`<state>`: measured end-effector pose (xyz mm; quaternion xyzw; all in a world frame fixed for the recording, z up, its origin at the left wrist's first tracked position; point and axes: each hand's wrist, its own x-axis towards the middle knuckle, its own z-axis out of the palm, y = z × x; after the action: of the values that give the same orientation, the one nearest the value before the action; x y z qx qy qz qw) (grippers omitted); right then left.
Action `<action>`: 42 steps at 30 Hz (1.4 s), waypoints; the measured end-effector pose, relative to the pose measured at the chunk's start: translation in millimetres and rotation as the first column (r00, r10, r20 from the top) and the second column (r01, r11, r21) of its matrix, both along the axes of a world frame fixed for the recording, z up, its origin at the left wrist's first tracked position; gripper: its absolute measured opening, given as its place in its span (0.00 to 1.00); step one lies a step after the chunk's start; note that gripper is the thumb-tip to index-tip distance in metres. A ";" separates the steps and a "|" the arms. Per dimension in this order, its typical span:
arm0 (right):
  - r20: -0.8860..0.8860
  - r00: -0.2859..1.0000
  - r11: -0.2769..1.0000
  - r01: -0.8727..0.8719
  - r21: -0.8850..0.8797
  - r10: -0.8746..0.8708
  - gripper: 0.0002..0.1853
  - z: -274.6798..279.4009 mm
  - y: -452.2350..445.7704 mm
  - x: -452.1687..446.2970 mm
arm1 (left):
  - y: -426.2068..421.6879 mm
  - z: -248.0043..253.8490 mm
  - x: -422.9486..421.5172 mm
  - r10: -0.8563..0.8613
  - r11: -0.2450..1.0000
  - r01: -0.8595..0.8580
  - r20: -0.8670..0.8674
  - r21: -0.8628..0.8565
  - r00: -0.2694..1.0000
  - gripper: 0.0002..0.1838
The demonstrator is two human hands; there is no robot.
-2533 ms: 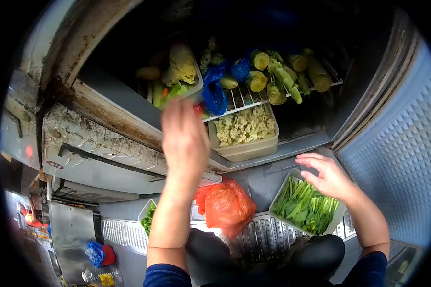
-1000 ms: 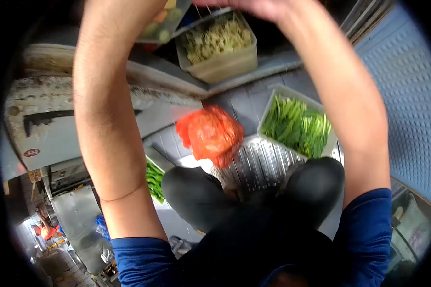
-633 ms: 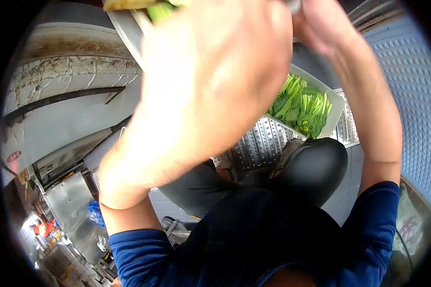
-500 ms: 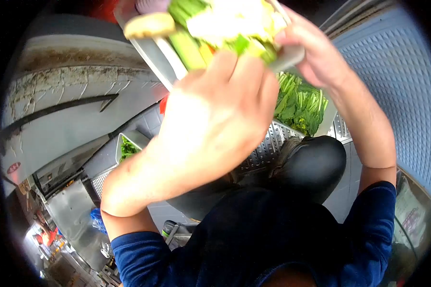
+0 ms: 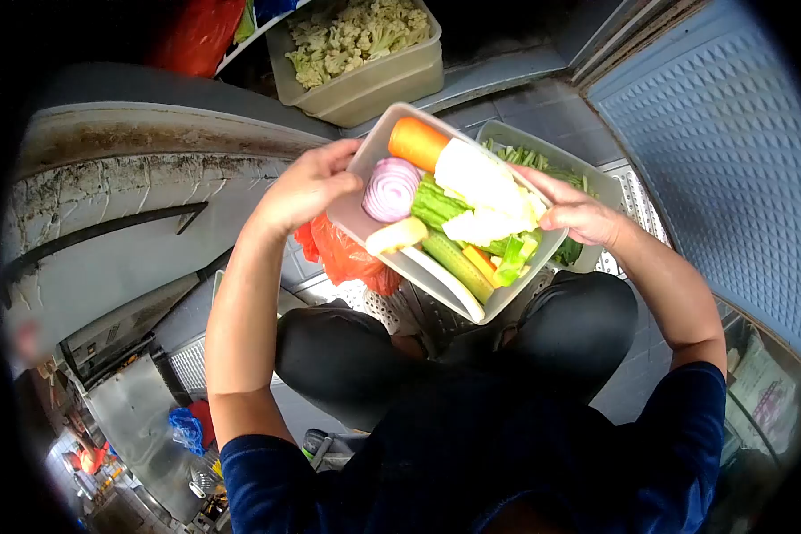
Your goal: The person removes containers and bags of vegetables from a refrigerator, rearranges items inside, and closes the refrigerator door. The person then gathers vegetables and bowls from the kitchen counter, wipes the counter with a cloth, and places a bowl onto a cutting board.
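Observation:
A white plastic bin (image 5: 354, 206) of mixed vegetables hangs tilted above my knees, held between both hands. My left hand (image 5: 310, 187) grips its left rim, with the fingers partly behind the wall. Around the right rim is closed my right hand (image 5: 580, 209). Inside lie a thick carrot piece (image 5: 416, 142), a cut purple onion (image 5: 392, 190), a pale leafy vegetable (image 5: 482, 189), green leaves (image 5: 514, 258), a cucumber-like green piece (image 5: 458, 258), a long white strip (image 5: 445, 283) and a yellowish piece (image 5: 396, 236) I cannot identify.
Beneath the held bin, another bin (image 5: 607, 191) of leafy greens stands on the right. A tub (image 5: 365, 96) of cauliflower florets is at the back. An orange-red plastic bag (image 5: 351, 258) lies below on the left. A blue textured panel (image 5: 712, 151) borders the right.
The bin has come down and nearer, and more of its contents shows. My left hand has moved from over the vegetables to the left rim; my right hand still holds the right side.

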<state>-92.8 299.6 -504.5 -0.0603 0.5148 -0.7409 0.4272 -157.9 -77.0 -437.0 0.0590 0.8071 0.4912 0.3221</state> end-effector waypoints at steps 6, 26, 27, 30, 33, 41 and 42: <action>-0.102 0.942 0.942 -0.303 0.147 0.319 0.55 -26.3 -10.5 16.2 | 0.6 -48.8 -4.1 -0.287 0.942 0.329 0.352 -0.065 0.891 0.37; -0.486 0.818 0.899 -0.083 0.430 0.308 0.46 28.4 -5.4 -34.7 | 117.1 -250.8 92.9 -0.641 0.747 0.645 0.081 -0.162 0.763 0.12; -0.488 0.803 0.885 -0.100 0.455 0.341 0.46 31.2 -5.8 -36.3 | 118.5 -270.2 100.3 -0.623 0.772 0.609 -0.026 -0.184 0.782 0.13; -0.529 0.766 0.886 -0.113 0.450 0.366 0.46 42.8 -7.3 -39.3 | 131.9 -146.1 85.2 -0.444 0.820 0.503 0.254 -0.271 0.860 0.16; -0.577 0.730 0.884 -0.078 0.461 0.366 0.43 44.8 -3.4 -39.7 | 134.3 -221.4 125.3 -0.697 0.502 0.708 0.252 -0.496 0.671 0.16; -0.580 0.787 0.924 0.034 0.380 0.210 0.39 50.4 8.9 -38.6 | 94.3 104.5 -51.9 -0.674 0.627 0.071 -0.495 -0.776 0.548 0.11; -0.572 0.793 0.921 0.038 0.388 0.208 0.38 58.7 5.8 -38.7 | 76.7 116.3 -80.3 -0.190 0.851 -0.309 -0.797 -0.425 0.573 0.15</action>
<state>-131.6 305.4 -445.7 -0.2326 0.7536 -0.5484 0.2779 -238.3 -0.3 -320.7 0.1601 0.9652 0.1805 -0.1012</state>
